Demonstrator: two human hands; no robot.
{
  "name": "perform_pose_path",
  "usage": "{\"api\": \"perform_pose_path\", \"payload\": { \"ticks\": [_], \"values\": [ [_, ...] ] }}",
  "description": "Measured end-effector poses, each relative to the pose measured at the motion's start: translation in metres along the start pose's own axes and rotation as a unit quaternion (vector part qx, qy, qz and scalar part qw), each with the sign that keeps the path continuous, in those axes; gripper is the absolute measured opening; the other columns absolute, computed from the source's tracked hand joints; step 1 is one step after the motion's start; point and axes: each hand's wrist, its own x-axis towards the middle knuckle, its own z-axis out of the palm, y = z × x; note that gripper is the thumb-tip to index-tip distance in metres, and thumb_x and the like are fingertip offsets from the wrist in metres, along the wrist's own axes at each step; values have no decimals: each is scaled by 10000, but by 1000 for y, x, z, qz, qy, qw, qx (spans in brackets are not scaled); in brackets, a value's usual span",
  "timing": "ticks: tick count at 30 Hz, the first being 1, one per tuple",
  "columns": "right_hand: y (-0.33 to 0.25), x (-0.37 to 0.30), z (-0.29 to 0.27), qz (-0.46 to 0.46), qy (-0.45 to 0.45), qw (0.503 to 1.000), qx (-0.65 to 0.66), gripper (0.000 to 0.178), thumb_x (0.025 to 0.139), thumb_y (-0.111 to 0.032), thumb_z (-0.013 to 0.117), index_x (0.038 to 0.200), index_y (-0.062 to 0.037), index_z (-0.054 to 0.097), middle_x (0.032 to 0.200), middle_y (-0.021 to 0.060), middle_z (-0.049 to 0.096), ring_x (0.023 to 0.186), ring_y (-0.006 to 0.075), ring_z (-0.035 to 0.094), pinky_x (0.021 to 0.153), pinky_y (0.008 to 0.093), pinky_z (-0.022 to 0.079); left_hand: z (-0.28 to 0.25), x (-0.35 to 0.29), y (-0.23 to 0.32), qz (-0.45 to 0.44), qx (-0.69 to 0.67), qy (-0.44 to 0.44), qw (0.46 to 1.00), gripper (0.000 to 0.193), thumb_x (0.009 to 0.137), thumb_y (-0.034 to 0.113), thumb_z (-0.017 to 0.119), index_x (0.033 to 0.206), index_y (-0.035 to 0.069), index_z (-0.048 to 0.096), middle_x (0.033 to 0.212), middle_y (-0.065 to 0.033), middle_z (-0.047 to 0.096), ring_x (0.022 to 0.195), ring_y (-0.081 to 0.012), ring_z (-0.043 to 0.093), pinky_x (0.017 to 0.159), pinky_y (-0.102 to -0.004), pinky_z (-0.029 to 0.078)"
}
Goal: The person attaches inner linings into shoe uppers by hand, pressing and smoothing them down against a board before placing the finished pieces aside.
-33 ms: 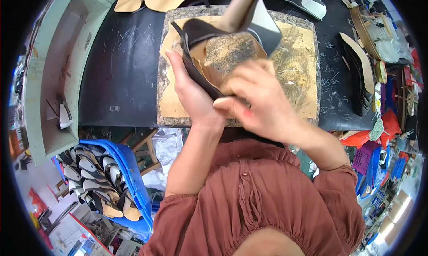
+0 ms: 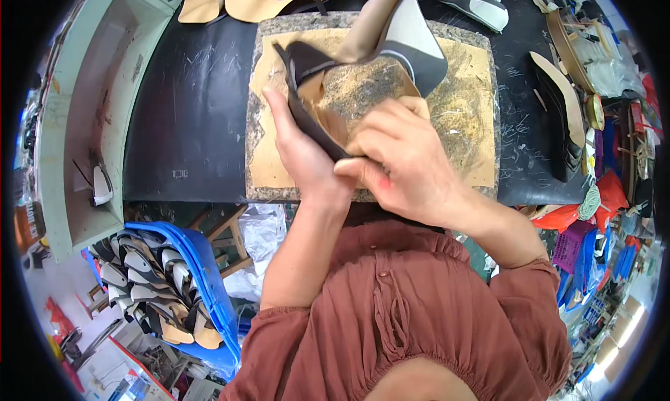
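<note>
A shoe upper with dark, grey and white outer pieces and a tan lining is held over the worn tan board. It is bent into an open loop, through which the board shows. My left hand cups its dark left side, with the thumb up along the outside and the other fingers hidden behind it. At the near edge, my right hand has its thumb and curled fingers closed on the upper's rim. Under both hands lies the tan board, scuffed dark in patches, on a speckled stone slab.
Several shoe uppers and tan pieces lie along the table's far edge. A stack of curved pieces sits at the right. On the left stand a pale green trough and, lower, a blue crate full of uppers. Scraps and threads dot the black tabletop.
The upper's white and grey end has swung slightly to the right. Both hands keep nearly the same place, the right one now less blurred.
</note>
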Motion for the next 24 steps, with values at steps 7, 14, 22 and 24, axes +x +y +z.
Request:
{"api": "perform_pose_path", "payload": {
  "ticks": [7,14,22,24],
  "values": [
    [38,21,-52,-7,-102,986,-128,370,753,-381,790,881,-54,673,846,85,650,938,265,635,931,394,426,-64,42,29,451,466,-122,752,366,985,353,619,1104,8,593,1000,-65,585,951,-145,559,823,-349,473],
    [70,42,-21,-172,-213,888,-370,139,723,-180,714,725,-72,626,871,53,632,823,189,623,821,367,483,-16,59,45,130,536,-326,768,285,921,252,703,1044,2,645,925,-47,694,822,-174,666,745,-309,527],
    [27,24,-22,-90,-50,953,-285,56,752,-105,651,760,-70,607,781,66,592,750,200,663,551,299,550,-25,71,45,334,691,-201,608,380,896,141,669,1234,19,547,970,-160,673,914,-318,672,800,-391,532],
    [21,25,-13,-89,-93,927,-351,77,742,-99,674,772,-38,639,781,91,618,730,205,680,547,299,575,-19,57,52,492,634,-213,557,359,833,136,702,1160,34,592,979,-157,645,909,-343,643,790,-414,511]
  ]
}}
